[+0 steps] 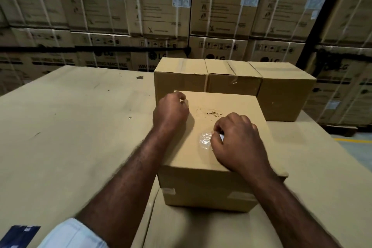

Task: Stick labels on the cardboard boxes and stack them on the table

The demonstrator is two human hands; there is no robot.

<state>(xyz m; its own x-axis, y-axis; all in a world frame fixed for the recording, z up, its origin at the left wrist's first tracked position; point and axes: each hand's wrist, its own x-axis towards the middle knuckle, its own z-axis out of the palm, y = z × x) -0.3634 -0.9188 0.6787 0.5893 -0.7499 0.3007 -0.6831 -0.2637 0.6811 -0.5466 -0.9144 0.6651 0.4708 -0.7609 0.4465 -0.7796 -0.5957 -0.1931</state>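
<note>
A cardboard box (205, 185) sits on the tabletop (70, 127), close to the person, and everything else is placed around it. Both hands are on its top face. The left hand (170, 112) rests at the box's far left corner with its fingers curled into a loose fist; nothing shows inside it. The right hand (239, 143) lies on the right half of the top, its thumb and fingertips pinching a crinkled, see-through label (204, 140) that lies on the cardboard near the middle of the top. Just beyond the label, between the two hands, the top carries a faint scuffed patch (209, 113). Small pale stickers show on the box's near side, low at each end. Directly behind the box, three more boxes (233, 78) stand side by side in a row, the leftmost touching it or nearly so. Far behind the box rises a wall of big strapped cartons (161, 6). A pale sleeve (70, 233) shows below and left of the box.
</note>
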